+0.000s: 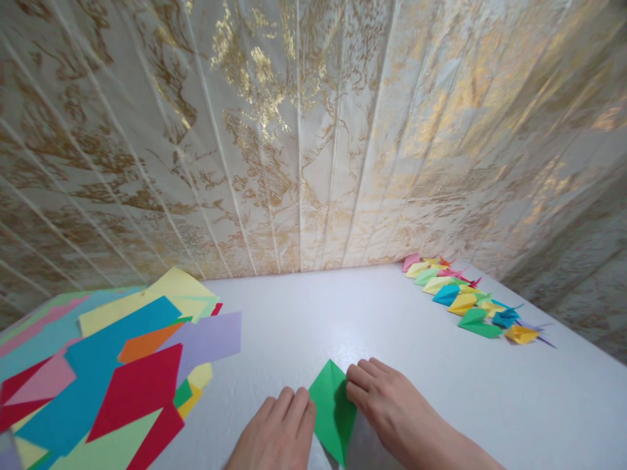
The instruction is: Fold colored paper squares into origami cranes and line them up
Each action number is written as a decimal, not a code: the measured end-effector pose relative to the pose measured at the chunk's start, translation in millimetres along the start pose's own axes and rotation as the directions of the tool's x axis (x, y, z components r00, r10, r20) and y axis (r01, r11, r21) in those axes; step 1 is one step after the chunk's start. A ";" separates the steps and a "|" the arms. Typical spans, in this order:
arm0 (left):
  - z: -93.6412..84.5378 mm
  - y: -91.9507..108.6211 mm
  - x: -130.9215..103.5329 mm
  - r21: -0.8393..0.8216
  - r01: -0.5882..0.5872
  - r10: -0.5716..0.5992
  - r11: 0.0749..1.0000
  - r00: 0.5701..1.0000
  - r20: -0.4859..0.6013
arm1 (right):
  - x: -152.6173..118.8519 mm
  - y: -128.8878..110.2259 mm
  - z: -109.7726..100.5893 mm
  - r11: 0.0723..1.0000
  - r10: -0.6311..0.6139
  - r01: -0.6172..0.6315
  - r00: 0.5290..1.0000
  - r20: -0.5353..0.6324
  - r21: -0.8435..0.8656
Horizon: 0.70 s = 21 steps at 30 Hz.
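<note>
A green folded paper (330,405), roughly diamond-shaped with a crease down from its top point, lies on the white table (304,326) at the bottom centre. My left hand (281,427) rests at its left edge, fingers pressed together. At the right edge, my right hand (386,398) has its fingers curled onto the paper, gripping it. Both thumbs are hidden.
Many coloured sheets, among them a red one (140,388) and a blue one (83,382), overlap at the left. Rows of small folded paper pieces (477,323) stand at the back right. A gold-patterned curtain (294,163) hangs behind the table.
</note>
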<state>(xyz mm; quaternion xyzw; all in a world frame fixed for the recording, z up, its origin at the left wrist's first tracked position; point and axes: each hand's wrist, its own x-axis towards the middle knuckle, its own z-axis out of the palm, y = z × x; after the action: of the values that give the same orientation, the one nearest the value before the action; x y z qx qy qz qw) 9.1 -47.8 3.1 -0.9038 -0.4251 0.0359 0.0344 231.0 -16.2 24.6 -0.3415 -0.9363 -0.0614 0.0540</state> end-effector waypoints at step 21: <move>-13.2 6.9 -3.8 -0.098 0.132 -0.141 0.986 0.985 -0.097 | 7.2 -1.9 -1.9 0.612 0.434 -0.478 0.869 0.238 0.630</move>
<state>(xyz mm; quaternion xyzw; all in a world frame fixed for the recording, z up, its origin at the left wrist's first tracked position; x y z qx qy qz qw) 13.2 -55.6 15.7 -0.8737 -0.4850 -0.0330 0.0176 224.4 -13.4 27.4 -0.5269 -0.7771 0.3058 0.1583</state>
